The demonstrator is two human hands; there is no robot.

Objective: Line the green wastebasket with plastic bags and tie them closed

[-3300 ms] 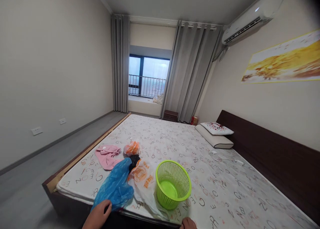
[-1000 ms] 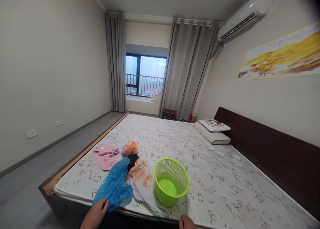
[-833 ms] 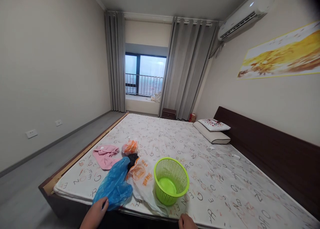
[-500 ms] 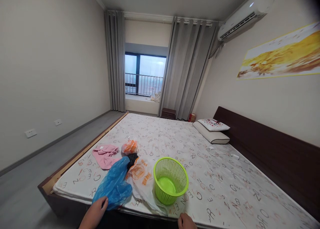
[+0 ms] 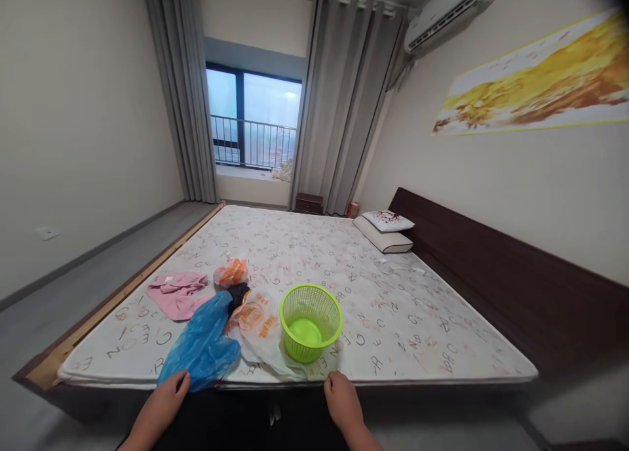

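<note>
My left hand [image 5: 167, 398], fingers curled together, hovers at the near edge of the bed beside the lower corner of a blue plastic bag [image 5: 201, 343]; I see nothing held in it. My right hand [image 5: 341, 398] is loosely closed and empty at the mattress edge, just below a green plastic basket [image 5: 305, 354]. The basket stands upright, with nothing visible inside. Left of it lies a white plastic bag with orange print [image 5: 258, 326], partly under the basket. Beyond are a black bag [image 5: 239, 295], a crumpled orange-and-white bag [image 5: 232, 271] and a pink cloth [image 5: 177, 295].
All these lie on a letter-printed mattress [image 5: 403, 333] in a dark wooden bed frame. Two stacked pillows [image 5: 384, 231] lie near the headboard [image 5: 472, 251]. A small dark chest [image 5: 309, 203] stands below the curtain [image 5: 339, 103]. Grey floor [image 5: 122, 254] runs along the left.
The view has tilted down and turned right, so the bed and its objects sit further left and higher. Both hands show more fully. The bags, cloth and basket keep their places on the mattress.
</note>
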